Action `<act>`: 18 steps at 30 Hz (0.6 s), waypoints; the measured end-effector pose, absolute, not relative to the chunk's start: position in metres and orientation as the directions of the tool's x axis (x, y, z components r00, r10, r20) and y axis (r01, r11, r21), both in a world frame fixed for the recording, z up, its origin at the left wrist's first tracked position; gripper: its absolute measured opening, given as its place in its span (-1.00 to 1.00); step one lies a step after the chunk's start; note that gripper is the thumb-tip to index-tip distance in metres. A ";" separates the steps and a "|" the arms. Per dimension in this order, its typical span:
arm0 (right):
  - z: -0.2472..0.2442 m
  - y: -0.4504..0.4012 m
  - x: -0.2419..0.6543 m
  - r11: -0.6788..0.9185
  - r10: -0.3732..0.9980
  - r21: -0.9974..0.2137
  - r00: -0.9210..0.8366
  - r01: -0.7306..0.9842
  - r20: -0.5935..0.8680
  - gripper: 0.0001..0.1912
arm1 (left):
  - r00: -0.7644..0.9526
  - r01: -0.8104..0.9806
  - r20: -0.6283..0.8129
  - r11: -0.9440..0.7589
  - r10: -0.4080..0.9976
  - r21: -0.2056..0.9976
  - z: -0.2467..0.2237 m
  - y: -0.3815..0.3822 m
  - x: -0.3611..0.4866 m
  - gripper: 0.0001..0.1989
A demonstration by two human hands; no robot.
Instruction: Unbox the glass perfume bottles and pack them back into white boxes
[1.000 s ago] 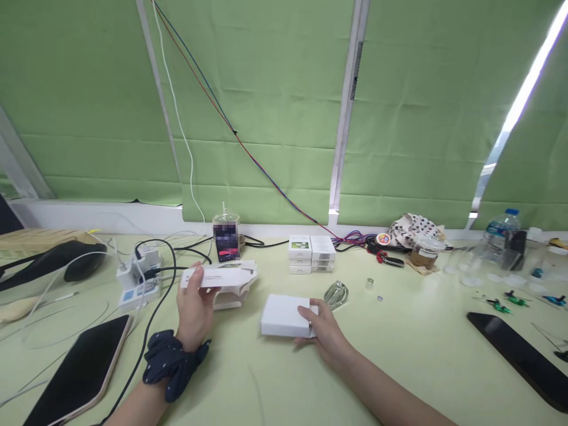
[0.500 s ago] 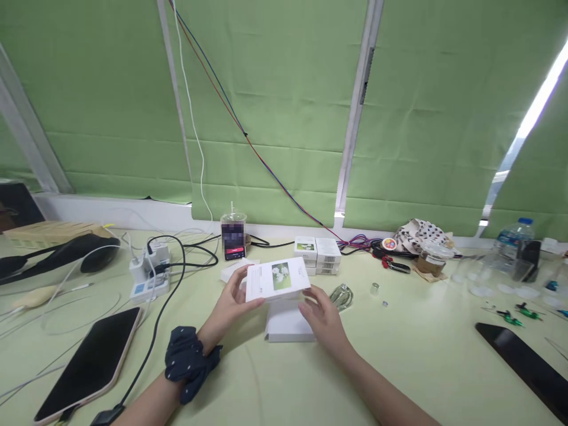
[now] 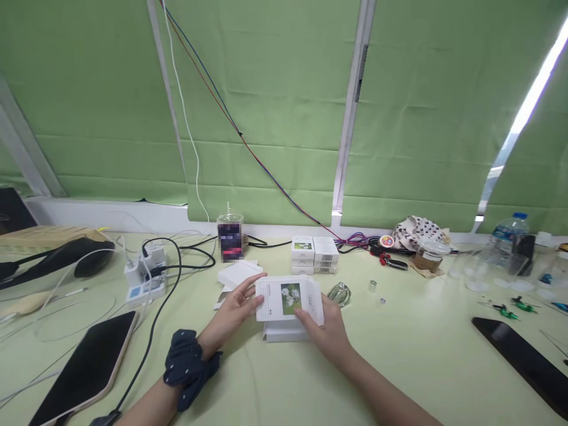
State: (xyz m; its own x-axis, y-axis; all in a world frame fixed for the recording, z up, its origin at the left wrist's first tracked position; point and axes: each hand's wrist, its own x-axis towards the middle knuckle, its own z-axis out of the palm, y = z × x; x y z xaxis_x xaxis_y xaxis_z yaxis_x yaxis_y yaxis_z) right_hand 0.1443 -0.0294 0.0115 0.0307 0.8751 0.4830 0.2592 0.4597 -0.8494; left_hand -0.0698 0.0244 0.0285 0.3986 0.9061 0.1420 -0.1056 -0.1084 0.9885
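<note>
Green cloth blinds [image 3: 266,89] with soft folds hung behind the long, smooth, pale bench [image 3: 421,331]. On the left lay one flat tablet [image 3: 84,367] with a shiny black screen, and on the right was one long, thin, dark slab [image 3: 515,358]. The right hand [image 3: 327,328] had its grip tight on the right end of one flower box [image 3: 288,296], with the thumb on the front. The left hand [image 3: 233,313] had its grip on the other end of it, thumb in front and fingers spread. The flower box was white card, tilted above the middle of the bench, and its inside was hidden. Just under it sat one plain white box [image 3: 286,333]. Behind stood two piles of small boxes [image 3: 313,255] side by side; the left pile had three. There was one clear plastic bottle [image 3: 510,234] with a blue cap. One clear cup [image 3: 230,218] had a straw in it, and one clear tub [image 3: 429,255] held something brown. Near the right hand lay one looped cable [image 3: 339,294], and farther right one tiny round bit [image 3: 383,301].
</note>
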 end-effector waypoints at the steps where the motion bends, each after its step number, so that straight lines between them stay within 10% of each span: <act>1: 0.011 -0.029 0.144 0.407 0.905 -0.884 0.029 0.229 0.424 -0.72 | 0.393 -0.103 0.146 -0.114 0.908 0.988 0.028 0.026 -0.071 -0.44; 10: 0.003 -0.017 0.155 0.136 0.990 -0.981 0.051 -0.136 0.131 -0.48 | 0.367 -0.153 0.085 -0.031 0.926 0.988 0.031 0.027 -0.075 -0.45; 18: 0.007 -0.022 0.148 0.233 0.971 -0.971 -0.038 -0.047 0.234 -0.54 | 0.363 -0.130 0.050 -0.002 0.930 0.992 0.036 0.028 -0.081 -0.75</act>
State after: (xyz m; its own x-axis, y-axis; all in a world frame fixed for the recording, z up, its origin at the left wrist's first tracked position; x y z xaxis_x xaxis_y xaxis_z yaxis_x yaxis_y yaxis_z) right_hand 0.1482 -0.0221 0.0071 -0.0382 0.9714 0.2345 -0.0470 0.2326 -0.9714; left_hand -0.0808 0.0284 0.0360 0.3630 0.9305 0.0495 -0.1298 -0.0022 0.9915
